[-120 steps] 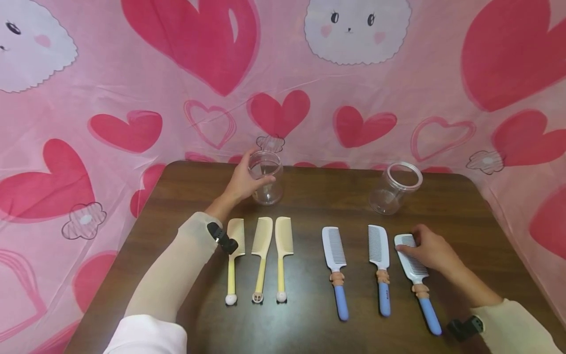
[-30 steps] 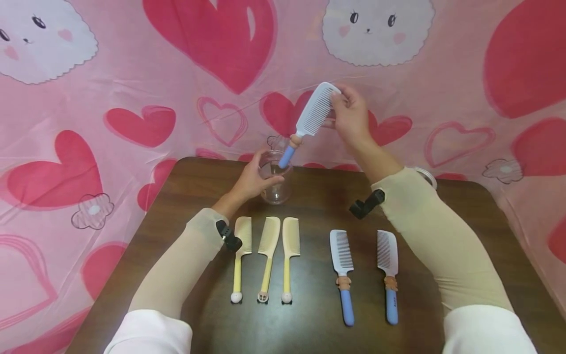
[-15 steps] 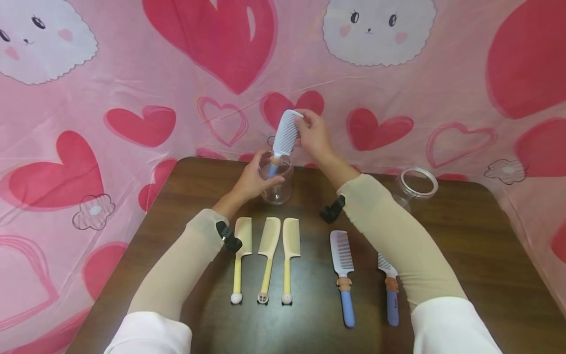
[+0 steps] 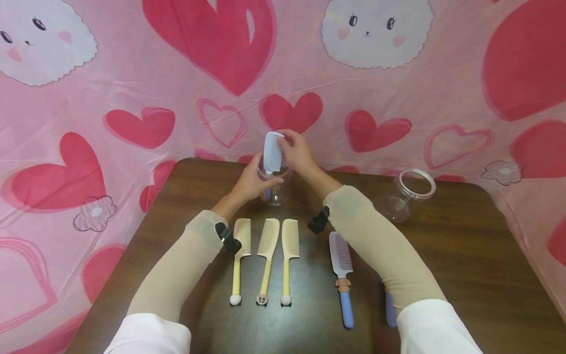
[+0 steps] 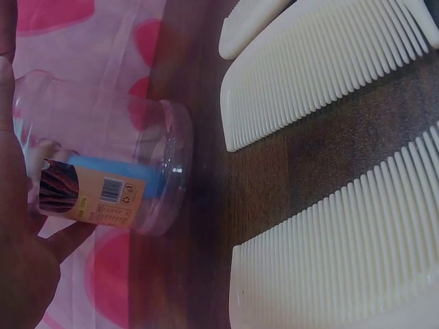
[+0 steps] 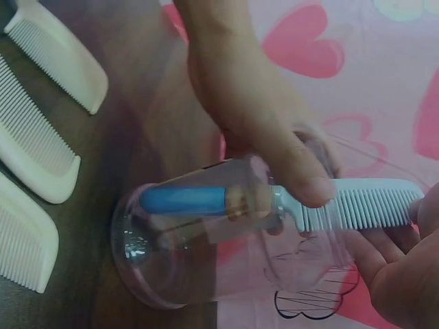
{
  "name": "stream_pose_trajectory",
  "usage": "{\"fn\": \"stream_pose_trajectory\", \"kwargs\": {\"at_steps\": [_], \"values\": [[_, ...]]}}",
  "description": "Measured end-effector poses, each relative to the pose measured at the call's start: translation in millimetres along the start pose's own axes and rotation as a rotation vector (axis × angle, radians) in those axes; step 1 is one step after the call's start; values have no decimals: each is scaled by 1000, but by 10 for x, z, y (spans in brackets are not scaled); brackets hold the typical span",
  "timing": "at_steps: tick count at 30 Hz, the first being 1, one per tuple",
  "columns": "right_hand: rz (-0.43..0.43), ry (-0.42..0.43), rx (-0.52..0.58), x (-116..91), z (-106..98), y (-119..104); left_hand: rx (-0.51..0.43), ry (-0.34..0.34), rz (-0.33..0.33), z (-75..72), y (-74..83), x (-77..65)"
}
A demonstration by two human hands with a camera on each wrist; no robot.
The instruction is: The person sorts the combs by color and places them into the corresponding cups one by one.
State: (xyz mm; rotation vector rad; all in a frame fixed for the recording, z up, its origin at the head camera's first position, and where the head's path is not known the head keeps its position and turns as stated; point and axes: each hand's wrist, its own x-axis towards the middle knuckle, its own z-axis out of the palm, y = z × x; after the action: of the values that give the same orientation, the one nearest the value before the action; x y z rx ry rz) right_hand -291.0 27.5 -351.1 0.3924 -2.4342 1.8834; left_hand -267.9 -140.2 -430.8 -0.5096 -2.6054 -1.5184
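My left hand (image 4: 253, 184) grips a clear plastic jar (image 4: 279, 195) near its mouth at the back of the table. A white comb (image 4: 270, 152) with a blue handle stands in this jar, its toothed head above the rim. My right hand (image 4: 299, 153) pinches the top of that head. In the right wrist view the blue handle (image 6: 182, 200) reaches down inside close to the jar's bottom. A label with a barcode (image 5: 113, 190) shows on the jar in the left wrist view.
Three cream combs with yellow handles (image 4: 290, 241) lie in front of the jar. To their right lie two blue-handled combs; my right sleeve (image 4: 376, 236) covers most of the farther one (image 4: 390, 309). A second clear jar (image 4: 395, 208) stands tilted-looking at the back right.
My right hand has picked up the rightmost blue-handled comb, carried it left and lowered it handle first into the jar. My left hand has kept its hold on the jar.
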Motion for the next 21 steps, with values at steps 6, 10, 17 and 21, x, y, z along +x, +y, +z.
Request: {"fn": "stream_pose_trajectory", "kwargs": {"at_steps": [6, 10, 17, 21], "values": [[37, -36, -86, -45, 18, 41, -14, -2, 12, 11, 4, -1], [-7, -9, -127, -36, 10, 60, -14, -11, 6, 17, 13, -1], [-11, 18, -191, -24, -24, 35, -18, -2, 14, 20, 2, 12], [-13, 13, -221, -20, -55, 27, -28, -11, 28, 32, -4, 32]]}}
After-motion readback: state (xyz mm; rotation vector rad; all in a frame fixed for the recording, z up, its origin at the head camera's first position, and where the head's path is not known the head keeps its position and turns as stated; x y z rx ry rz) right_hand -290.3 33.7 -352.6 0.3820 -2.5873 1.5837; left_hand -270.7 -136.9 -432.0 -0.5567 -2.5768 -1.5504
